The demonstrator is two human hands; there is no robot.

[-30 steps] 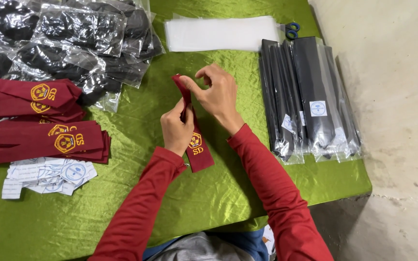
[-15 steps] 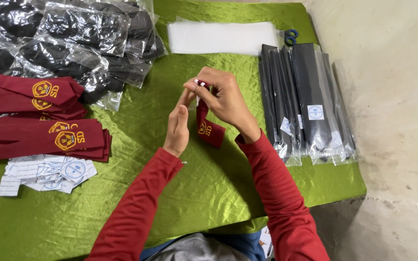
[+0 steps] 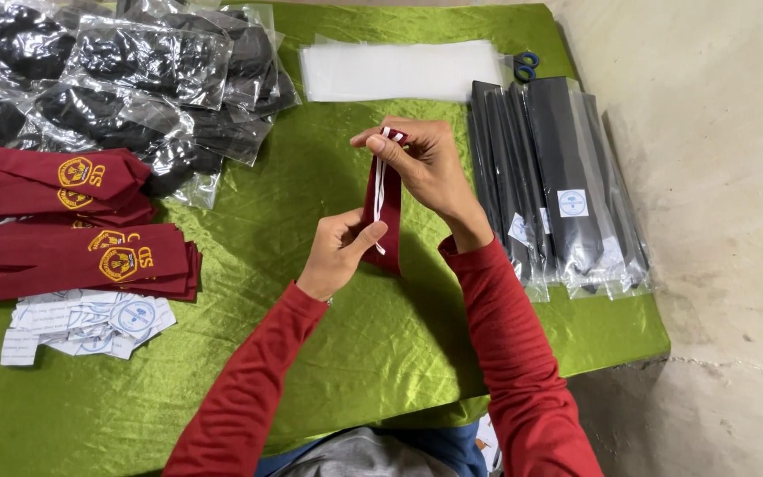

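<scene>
A maroon necktie with a white elastic strap hangs upright above the green cloth, held between both hands. My right hand pinches its top end and the white strap. My left hand grips its lower part from the left side. Both arms wear red sleeves.
Stacks of maroon ties with yellow emblems lie at the left, white paper tags below them. Bagged black items fill the far left. Flat clear bags and blue scissors lie at the back, packed dark ties at the right. The table edge is at the right.
The tie has been lifted off the cloth and turned upright, its back with the white strap now facing me. My right hand rose to its top; my left moved to its lower part.
</scene>
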